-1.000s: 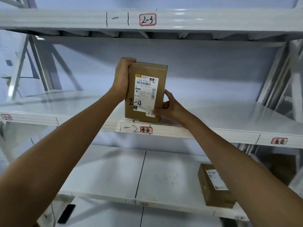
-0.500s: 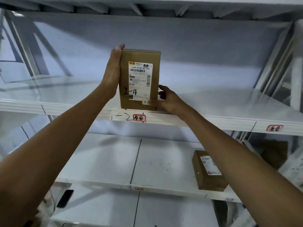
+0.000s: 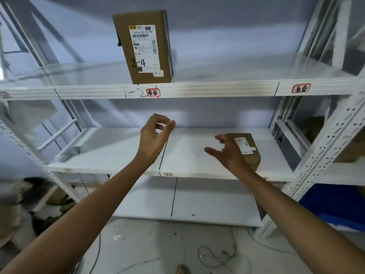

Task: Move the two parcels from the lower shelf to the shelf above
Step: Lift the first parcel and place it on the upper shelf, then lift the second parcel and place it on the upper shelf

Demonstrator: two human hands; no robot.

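Observation:
A brown cardboard parcel (image 3: 145, 47) marked "2-4" stands upright at the front edge of the upper white shelf (image 3: 217, 89), with no hand on it. A second brown parcel (image 3: 249, 150) with a white label lies flat on the lower shelf (image 3: 118, 153), toward the right. My right hand (image 3: 227, 152) hovers just left of this parcel, fingers spread, partly covering it. My left hand (image 3: 155, 135) is in the air above the middle of the lower shelf, fingers loosely curled and holding nothing.
White perforated uprights (image 3: 324, 149) frame the rack on the right and left. A bottom shelf (image 3: 197, 204) sits below. Cables (image 3: 217, 256) trail on the floor. A blue bin (image 3: 335, 206) stands low right, clutter low left.
Both hands let go of the "2-4" parcel, which now stands on the upper shelf. The hands dropped to the lower shelf level, the right one toward the second parcel. My view tilted down.

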